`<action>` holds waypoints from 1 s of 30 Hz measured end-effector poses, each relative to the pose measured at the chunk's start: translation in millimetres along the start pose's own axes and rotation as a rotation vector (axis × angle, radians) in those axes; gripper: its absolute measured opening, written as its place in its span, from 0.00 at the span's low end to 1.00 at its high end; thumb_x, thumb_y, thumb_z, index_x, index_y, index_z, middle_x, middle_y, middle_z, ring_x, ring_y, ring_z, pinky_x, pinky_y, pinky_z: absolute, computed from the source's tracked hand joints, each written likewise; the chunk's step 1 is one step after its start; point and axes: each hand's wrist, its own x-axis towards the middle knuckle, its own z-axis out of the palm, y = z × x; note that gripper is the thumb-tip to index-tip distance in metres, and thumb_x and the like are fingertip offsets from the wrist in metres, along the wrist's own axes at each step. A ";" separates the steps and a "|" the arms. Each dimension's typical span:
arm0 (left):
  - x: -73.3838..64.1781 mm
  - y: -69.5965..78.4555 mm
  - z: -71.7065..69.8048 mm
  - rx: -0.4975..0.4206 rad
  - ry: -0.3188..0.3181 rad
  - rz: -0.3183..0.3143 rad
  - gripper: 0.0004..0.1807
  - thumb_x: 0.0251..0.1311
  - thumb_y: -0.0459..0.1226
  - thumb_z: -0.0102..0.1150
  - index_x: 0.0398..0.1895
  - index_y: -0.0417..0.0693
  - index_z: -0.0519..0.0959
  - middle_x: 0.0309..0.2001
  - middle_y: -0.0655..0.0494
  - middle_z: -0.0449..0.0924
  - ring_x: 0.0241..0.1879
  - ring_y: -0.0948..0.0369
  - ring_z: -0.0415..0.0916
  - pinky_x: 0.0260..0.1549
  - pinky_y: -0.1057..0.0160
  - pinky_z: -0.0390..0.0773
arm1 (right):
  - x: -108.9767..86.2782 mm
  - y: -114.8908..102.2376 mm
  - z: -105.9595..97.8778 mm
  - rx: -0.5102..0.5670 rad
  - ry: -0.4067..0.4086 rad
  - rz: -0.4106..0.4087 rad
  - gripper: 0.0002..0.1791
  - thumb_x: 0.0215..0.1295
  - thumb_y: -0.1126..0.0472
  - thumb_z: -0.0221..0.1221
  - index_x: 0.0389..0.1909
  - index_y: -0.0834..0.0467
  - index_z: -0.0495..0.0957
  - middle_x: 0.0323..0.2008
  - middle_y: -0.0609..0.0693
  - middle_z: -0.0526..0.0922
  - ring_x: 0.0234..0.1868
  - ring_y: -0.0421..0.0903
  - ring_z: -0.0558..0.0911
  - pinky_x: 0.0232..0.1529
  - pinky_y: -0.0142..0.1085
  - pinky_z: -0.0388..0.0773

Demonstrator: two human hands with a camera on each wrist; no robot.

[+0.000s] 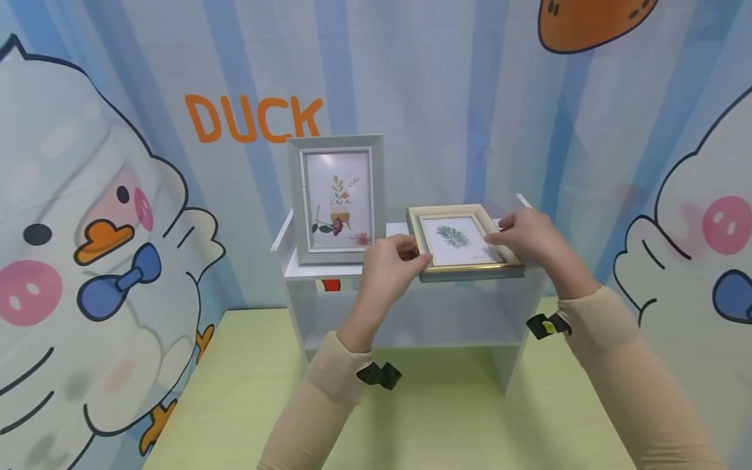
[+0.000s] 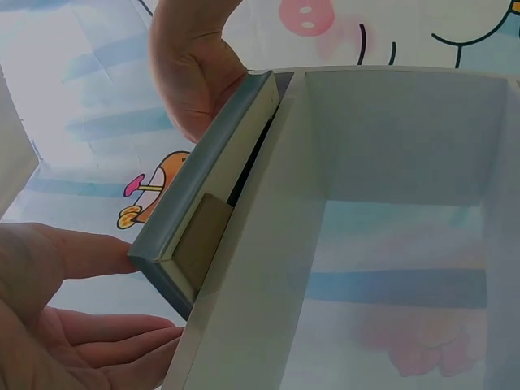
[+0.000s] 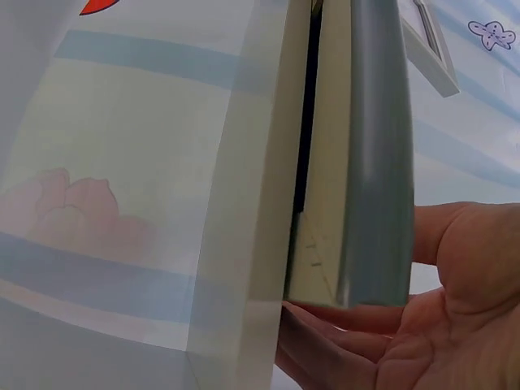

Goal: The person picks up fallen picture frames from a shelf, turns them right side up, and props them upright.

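Observation:
A picture frame point(image 1: 416, 226) with a green leaf print lies nearly flat over the right part of the white shelf unit's top point(image 1: 395, 228), face up. At its left side my left hand point(image 1: 389, 264) pinches the frame, thumb on the near corner and fingers curled beyond the edge. My right hand point(image 1: 525, 236) holds the opposite side, thumb over the face, with other fingers beneath the edge in the right wrist view. From below, the frame's blue-grey edge point(image 2: 207, 162) shows close along the shelf board point(image 2: 252, 219). A grey frame point(image 1: 377, 196) with a potted-plant print stands upright to the left.
The shelf unit has a lower shelf point(image 1: 446, 326) and low side panels rising above its top. It stands on a pale yellow-green surface point(image 1: 252, 391). Behind it hangs a blue-striped curtain point(image 1: 423, 98) with printed ducks.

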 end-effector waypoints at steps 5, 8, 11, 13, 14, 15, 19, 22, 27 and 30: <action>-1.7 -3.3 2.0 -0.039 0.042 0.021 0.22 0.54 0.41 0.67 0.52 0.42 0.80 0.43 0.52 0.85 0.41 0.61 0.82 0.36 0.67 0.82 | 3.9 0.0 3.4 0.036 0.035 0.025 0.29 0.66 0.57 0.55 0.63 0.72 0.66 0.61 0.69 0.70 0.61 0.64 0.69 0.58 0.56 0.70; -2.3 -5.4 3.5 -0.059 0.063 0.036 0.21 0.54 0.41 0.67 0.51 0.42 0.80 0.43 0.52 0.85 0.41 0.61 0.82 0.37 0.67 0.82 | 4.8 -0.2 5.0 0.060 0.054 0.047 0.28 0.67 0.59 0.54 0.63 0.70 0.66 0.60 0.69 0.70 0.60 0.64 0.69 0.57 0.56 0.70; -3.0 -6.8 5.8 -0.077 0.084 0.048 0.20 0.54 0.40 0.67 0.50 0.42 0.81 0.42 0.51 0.85 0.40 0.60 0.82 0.37 0.66 0.82 | 4.5 -1.1 5.7 0.082 0.066 0.062 0.26 0.67 0.61 0.53 0.63 0.69 0.66 0.60 0.68 0.70 0.61 0.63 0.69 0.57 0.56 0.70; -3.0 -7.3 7.5 -0.089 0.100 0.057 0.20 0.54 0.39 0.66 0.50 0.42 0.81 0.42 0.51 0.85 0.40 0.60 0.82 0.38 0.66 0.82 | 3.8 -1.2 5.1 0.086 0.073 0.057 0.26 0.67 0.61 0.53 0.63 0.69 0.67 0.60 0.69 0.71 0.60 0.64 0.69 0.57 0.56 0.70; -3.1 -7.5 8.3 -0.094 0.107 0.060 0.20 0.54 0.39 0.66 0.50 0.42 0.81 0.42 0.50 0.85 0.40 0.60 0.83 0.38 0.66 0.82 | 3.4 -1.3 4.9 0.089 0.074 0.055 0.26 0.67 0.61 0.53 0.63 0.69 0.67 0.60 0.69 0.71 0.60 0.64 0.69 0.57 0.56 0.70; -3.0 -7.9 9.1 -0.100 0.116 0.061 0.20 0.53 0.38 0.66 0.50 0.41 0.81 0.42 0.50 0.85 0.40 0.60 0.83 0.38 0.67 0.82 | 3.1 -1.4 4.9 0.091 0.075 0.051 0.25 0.67 0.61 0.53 0.62 0.69 0.67 0.59 0.68 0.71 0.60 0.64 0.69 0.57 0.56 0.70; -2.1 -8.1 13.3 -0.164 0.146 0.065 0.21 0.54 0.36 0.65 0.52 0.39 0.79 0.44 0.48 0.84 0.43 0.58 0.83 0.39 0.69 0.82 | 5.1 0.9 4.8 0.109 0.069 0.040 0.25 0.67 0.62 0.53 0.62 0.70 0.67 0.59 0.69 0.71 0.59 0.63 0.70 0.56 0.55 0.71; -2.0 -8.4 16.2 -0.238 0.165 0.060 0.22 0.54 0.35 0.65 0.53 0.37 0.78 0.47 0.45 0.83 0.45 0.56 0.82 0.39 0.70 0.82 | 7.6 3.4 6.3 0.128 0.068 0.038 0.26 0.67 0.62 0.53 0.63 0.70 0.66 0.60 0.68 0.71 0.60 0.63 0.70 0.57 0.54 0.71; -2.3 -9.2 19.5 -0.336 0.187 0.072 0.23 0.53 0.32 0.65 0.53 0.35 0.77 0.48 0.42 0.82 0.47 0.54 0.82 0.39 0.70 0.82 | 9.4 6.1 6.9 0.145 0.087 0.037 0.26 0.67 0.62 0.53 0.64 0.69 0.66 0.61 0.66 0.71 0.61 0.62 0.70 0.57 0.54 0.72; -1.3 -8.7 20.6 -0.366 0.203 0.095 0.22 0.53 0.31 0.65 0.53 0.35 0.77 0.49 0.42 0.81 0.48 0.54 0.81 0.41 0.70 0.81 | 9.9 7.3 5.5 0.159 0.095 0.035 0.28 0.65 0.62 0.54 0.65 0.68 0.65 0.62 0.66 0.70 0.62 0.62 0.69 0.57 0.54 0.71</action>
